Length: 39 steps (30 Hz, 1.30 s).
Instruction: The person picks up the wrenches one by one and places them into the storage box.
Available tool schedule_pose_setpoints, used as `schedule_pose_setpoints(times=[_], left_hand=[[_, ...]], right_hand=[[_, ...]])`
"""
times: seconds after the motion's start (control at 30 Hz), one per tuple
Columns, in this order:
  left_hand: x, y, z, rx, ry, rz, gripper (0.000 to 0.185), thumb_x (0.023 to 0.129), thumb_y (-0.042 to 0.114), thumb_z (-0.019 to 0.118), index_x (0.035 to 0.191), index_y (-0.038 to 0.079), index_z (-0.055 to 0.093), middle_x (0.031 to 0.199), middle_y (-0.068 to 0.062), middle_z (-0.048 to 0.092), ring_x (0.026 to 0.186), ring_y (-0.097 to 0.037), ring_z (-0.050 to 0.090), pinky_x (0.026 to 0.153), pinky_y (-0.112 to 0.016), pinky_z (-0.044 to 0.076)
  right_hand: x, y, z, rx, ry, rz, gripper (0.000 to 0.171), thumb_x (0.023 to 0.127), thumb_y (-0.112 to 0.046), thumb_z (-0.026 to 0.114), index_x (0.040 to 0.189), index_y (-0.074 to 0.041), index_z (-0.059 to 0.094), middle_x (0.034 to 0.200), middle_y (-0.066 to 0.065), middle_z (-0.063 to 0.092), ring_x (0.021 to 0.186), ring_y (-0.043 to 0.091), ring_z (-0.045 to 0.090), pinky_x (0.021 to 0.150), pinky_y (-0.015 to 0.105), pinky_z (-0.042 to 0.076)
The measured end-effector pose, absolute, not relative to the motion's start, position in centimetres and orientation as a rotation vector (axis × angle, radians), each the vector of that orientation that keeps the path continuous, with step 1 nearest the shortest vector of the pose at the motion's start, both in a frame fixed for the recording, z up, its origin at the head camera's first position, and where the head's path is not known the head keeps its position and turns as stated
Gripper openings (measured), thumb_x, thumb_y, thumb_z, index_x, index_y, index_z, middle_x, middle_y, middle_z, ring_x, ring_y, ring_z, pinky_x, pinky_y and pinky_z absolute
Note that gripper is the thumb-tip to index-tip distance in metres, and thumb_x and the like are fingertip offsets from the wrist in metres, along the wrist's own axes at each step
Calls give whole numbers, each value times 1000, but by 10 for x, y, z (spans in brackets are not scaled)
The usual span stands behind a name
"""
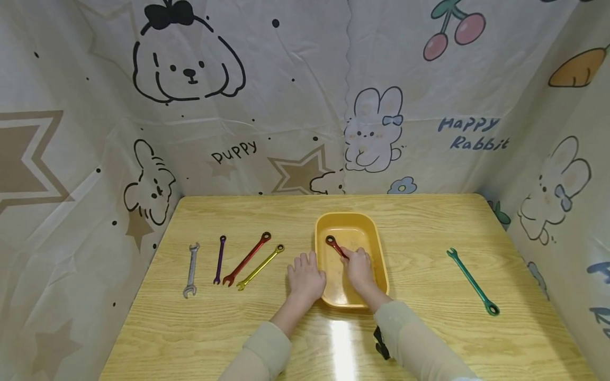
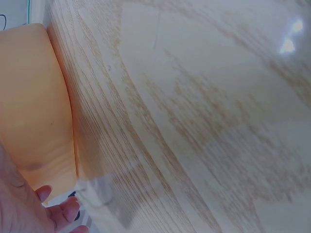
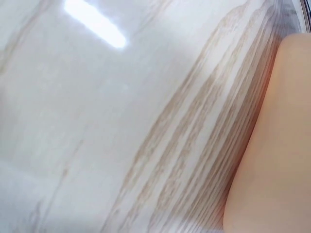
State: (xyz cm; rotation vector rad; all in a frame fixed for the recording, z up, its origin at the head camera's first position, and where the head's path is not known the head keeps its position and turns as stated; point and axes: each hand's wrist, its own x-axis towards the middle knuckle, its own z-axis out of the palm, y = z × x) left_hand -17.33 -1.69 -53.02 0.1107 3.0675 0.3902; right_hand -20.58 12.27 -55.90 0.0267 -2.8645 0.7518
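Red ratcheting wrench (image 1: 339,249) clasped in right hand (image 1: 359,271), inside yellow tray (image 1: 340,288), not yet released. Left hand (image 1: 306,278), fingers extended, beside tray. Probably remaining: silver wrench (image 1: 191,270), purple wrench (image 1: 220,260), second red wrench (image 1: 247,259), yellow wrench (image 1: 260,267) left of grip; green wrench (image 1: 471,280) right.

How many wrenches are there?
6: silver one, purple one, red one and yellow one left of the tray; second red one in the right hand; green one on the right. That hand might hide more.
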Motion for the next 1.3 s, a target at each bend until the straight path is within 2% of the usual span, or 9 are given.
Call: schedule_pose_setpoints(times=[0.6,1.03,1.3], left_hand=[[-174,-16,-530,104,3061,377,31,86,28,49,108,7,42,94,-11,44,87,-27,42,73,-43,36],[-174,-16,-529,92,3060,384,30,86,28,48,108,7,42,95,-12,44,86,-27,42,73,-43,35],[-174,-17,-530,93,3061,407,28,86,27,49,105,7,42,93,-12,44,86,-27,42,74,-44,35]], right_hand=[[-205,123,-558,50,-2842,801,25,80,-11,67,105,-8,70,77,17,53,70,33,53,62,45,43],[-206,124,-558,24,-2882,844,30,83,-10,61,112,-4,63,91,23,58,84,38,55,71,48,44],[-202,126,-547,22,-2901,838,32,82,-10,61,113,-4,62,87,20,59,79,35,56,65,46,46]])
